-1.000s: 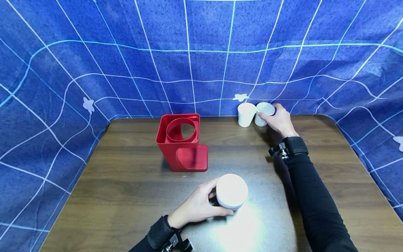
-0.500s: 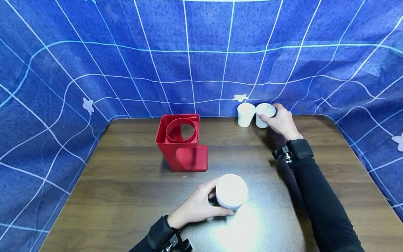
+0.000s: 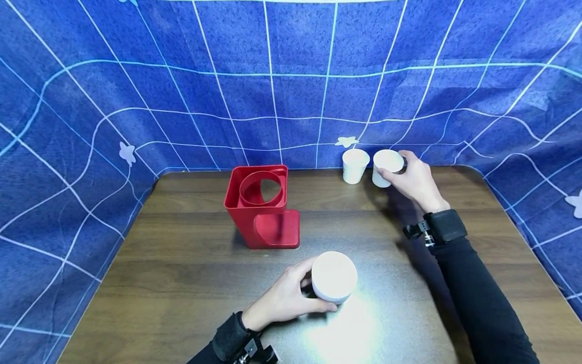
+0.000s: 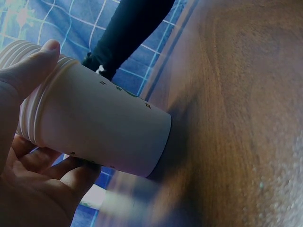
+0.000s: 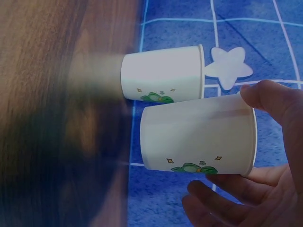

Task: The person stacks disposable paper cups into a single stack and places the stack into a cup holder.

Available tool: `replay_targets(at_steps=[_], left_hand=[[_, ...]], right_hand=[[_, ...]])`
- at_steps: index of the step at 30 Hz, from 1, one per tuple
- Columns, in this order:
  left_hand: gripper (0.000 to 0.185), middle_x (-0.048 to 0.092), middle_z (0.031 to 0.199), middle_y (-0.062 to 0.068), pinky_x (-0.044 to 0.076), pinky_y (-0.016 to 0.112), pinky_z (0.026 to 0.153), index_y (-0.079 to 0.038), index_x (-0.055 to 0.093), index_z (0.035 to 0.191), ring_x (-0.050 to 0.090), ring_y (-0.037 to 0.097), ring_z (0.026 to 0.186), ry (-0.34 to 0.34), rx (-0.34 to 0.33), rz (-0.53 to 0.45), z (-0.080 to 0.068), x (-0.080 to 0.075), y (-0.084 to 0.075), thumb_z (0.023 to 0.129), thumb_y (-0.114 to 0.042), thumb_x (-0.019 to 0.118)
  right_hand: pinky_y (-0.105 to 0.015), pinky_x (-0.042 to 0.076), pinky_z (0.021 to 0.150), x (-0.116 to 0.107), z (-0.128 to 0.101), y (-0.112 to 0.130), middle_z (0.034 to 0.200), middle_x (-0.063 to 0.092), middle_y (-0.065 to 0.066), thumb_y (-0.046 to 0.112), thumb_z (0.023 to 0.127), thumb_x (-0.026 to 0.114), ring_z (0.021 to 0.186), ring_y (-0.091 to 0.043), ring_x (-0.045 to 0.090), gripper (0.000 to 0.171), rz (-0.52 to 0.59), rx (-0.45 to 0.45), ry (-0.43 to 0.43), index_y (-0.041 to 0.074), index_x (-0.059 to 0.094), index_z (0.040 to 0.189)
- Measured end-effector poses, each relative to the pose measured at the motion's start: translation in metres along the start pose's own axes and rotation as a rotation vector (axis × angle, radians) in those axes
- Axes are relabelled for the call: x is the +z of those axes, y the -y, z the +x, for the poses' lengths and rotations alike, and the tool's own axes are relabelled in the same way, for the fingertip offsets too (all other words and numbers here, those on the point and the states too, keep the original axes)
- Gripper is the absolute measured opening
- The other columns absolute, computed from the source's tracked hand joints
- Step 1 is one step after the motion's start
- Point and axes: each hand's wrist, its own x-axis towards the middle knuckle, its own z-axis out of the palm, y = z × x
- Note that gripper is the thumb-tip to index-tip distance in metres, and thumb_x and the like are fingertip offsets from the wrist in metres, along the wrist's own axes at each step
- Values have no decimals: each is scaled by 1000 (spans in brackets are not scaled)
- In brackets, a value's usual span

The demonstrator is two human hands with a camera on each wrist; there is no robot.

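Your right hand has lifted its paper cup away from the neighbouring cup; squeeze harder and it crumples. Your left hand grips the cup stack.

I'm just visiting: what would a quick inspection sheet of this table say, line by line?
Surface: dark wooden table, with glare near the front.
Job's things: stack of paper cups standing in front; held paper cup beside a standing paper cup at the back; red cup holder upright.
Clutter: nothing seen.
Hands: left hand grips the stack; right hand grips the held cup.
Cables: nothing seen.
Surroundings: blue grid cloth with a white star.
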Motion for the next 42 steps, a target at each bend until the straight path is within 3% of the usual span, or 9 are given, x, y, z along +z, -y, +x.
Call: replay_targets(at_steps=[12,20,22,28,36,38,42], left_hand=[[79,64,139,0,52,27,107,-23,52,147,65,16,122,-1,-3,8,0,0,1,79,-15,91],[80,64,139,-1,51,26,107,-24,51,147,65,15,123,-5,-19,21,-1,1,0,79,-17,91],[80,64,139,-1,51,26,107,-24,51,147,65,15,122,-7,-20,25,-1,0,0,79,-18,91],[79,63,139,0,52,27,107,-21,50,148,65,14,122,-2,12,37,-1,0,1,80,-19,91],[81,62,141,0,52,28,107,-22,50,149,64,13,124,-10,25,58,-1,1,1,79,-20,91],[81,63,140,-2,52,28,107,-24,50,149,64,13,124,-12,15,56,-1,1,1,79,-20,91],[82,63,140,-5,51,29,109,-27,50,148,64,14,124,-11,11,60,-2,0,1,78,-21,92]], right_hand=[[-52,47,90,-25,-30,13,126,64,-26,44,89,78,108,-39,62,73,17,-62,-46,-1,52,140],[-11,41,74,-38,-52,19,122,69,-22,37,87,81,94,-35,70,68,21,-117,-100,1,55,139],[-11,42,75,-40,-56,22,122,69,-22,35,87,82,95,-35,70,67,12,-135,-111,0,55,138],[-29,47,80,-48,-69,29,120,69,-25,29,84,84,97,-39,69,67,-14,-204,-145,-1,57,137],[-5,40,81,-60,-85,49,124,69,-19,27,83,85,98,-37,71,67,14,-245,-142,3,57,139],[-4,39,82,-62,-88,54,126,68,-18,26,82,86,98,-36,71,69,19,-253,-139,4,57,140],[-7,39,83,-67,-96,65,126,69,-15,26,80,87,95,-19,69,71,14,-271,-147,8,57,142]])
